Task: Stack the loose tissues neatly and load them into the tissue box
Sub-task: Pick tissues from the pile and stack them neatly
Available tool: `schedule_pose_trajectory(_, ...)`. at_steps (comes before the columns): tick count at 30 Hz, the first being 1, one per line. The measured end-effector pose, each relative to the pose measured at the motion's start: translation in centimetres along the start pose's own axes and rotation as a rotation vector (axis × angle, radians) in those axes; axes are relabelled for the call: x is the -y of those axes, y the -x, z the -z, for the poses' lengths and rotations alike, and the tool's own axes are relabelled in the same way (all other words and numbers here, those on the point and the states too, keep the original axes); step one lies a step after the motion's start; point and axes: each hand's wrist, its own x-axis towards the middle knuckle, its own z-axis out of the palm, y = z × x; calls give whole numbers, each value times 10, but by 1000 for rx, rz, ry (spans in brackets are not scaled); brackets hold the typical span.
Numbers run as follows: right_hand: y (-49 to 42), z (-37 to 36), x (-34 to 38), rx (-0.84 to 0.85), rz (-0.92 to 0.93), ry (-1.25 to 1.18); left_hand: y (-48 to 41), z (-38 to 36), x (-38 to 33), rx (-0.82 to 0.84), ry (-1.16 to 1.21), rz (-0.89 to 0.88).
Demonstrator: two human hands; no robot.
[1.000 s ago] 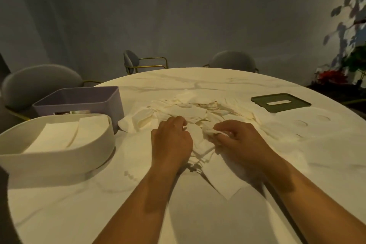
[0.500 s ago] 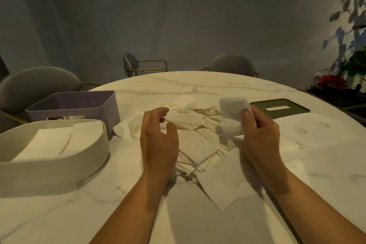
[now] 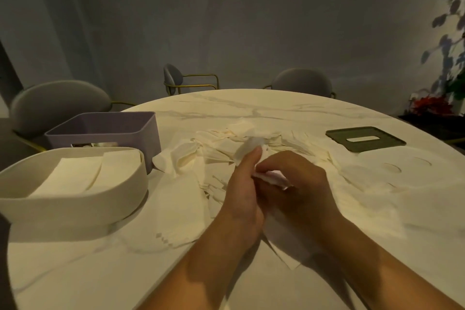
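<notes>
Both hands meet above table centre. Left hand pinches tissue, thumb up; right hand curled round same tissue. Loose tissue pile just behind hands. Cream box on left, flat tissues inside. Green slotted lid on right.

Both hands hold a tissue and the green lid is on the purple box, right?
Not quite. The head view shows the left hand and right hand holding a tissue, but the green lid lies on the table, well apart from the purple box.
</notes>
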Motion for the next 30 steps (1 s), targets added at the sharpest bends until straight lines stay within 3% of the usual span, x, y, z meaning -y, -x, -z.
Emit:
schedule_pose_trajectory(6,7,-1,-7,174,-240,-215,2,0,-8,-106,239,45)
schedule_pose_trajectory(12,1,16,-18,164,-449,-223,-5,16,-30,-141,335,-36)
schedule_pose_trajectory(21,6,13,-9,741,-439,-71,-10,42,-50,-157,414,17)
schedule_pose_trajectory(30,8,14,-5,657,-451,-52,-9,43,-50,-170,472,12)
